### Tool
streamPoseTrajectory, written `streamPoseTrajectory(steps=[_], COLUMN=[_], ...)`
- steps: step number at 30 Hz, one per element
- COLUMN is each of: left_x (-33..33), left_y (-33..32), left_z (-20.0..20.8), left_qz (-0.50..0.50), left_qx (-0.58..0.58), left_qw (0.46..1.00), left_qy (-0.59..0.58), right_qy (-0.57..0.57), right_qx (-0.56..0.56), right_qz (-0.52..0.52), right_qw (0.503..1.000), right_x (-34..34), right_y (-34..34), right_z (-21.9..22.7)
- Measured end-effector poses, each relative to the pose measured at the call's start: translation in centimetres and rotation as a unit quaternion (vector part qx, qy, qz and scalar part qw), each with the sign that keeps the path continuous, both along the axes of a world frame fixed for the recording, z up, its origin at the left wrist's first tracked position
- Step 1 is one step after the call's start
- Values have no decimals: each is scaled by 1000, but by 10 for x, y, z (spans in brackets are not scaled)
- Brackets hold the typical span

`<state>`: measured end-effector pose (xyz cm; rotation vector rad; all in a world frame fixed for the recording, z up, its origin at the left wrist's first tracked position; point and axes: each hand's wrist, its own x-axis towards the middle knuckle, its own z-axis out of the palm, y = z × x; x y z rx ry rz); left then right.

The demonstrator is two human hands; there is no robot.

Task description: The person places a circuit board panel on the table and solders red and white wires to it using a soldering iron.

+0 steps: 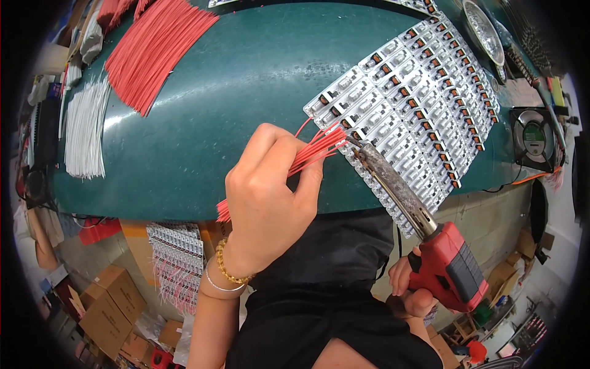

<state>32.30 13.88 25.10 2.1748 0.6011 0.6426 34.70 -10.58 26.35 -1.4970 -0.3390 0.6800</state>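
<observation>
My left hand (267,190) is closed around a bundle of red wires (316,147), their tips lying at the near left edge of a panel of circuit boards (393,98). One or two red wires reach from the bundle onto the boards. My right hand (412,286) grips the handle of a red and black soldering gun (452,267). Its dark tip points up and left, close to the wire ends; I cannot tell if it touches them. Rows of small parts with copper-coloured coils sit on the panel.
A pile of red wires (153,52) and a bunch of white wires (86,132) lie at the left of the green table (203,129). At the right are a small fan (533,140) and a metal bowl (484,34). Wired boards (178,258) hang below the table's edge, near cardboard boxes (114,301).
</observation>
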Motion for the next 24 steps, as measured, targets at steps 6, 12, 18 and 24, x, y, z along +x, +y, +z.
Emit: streamPoseTrajectory(steps=[6, 12, 18, 24], left_x=[-3, -1, -1, 1], left_y=[-2, -4, -5, -6], left_z=[-6, 2, 0, 0], left_qz=[19, -19, -19, -20], left_qx=[-45, -52, -36, -20], left_qw=[996, 998, 999, 999], left_qy=[-70, -11, -7, -15], right_qy=[13, 3, 30, -108], right_qx=[7, -15, -24, -92], right_qz=[-52, -33, -15, 10], right_qw=[999, 999, 999, 990], right_x=[-3, -4, -6, -11], right_y=[-2, -10, -11, -57], right_z=[-1, 0, -2, -28])
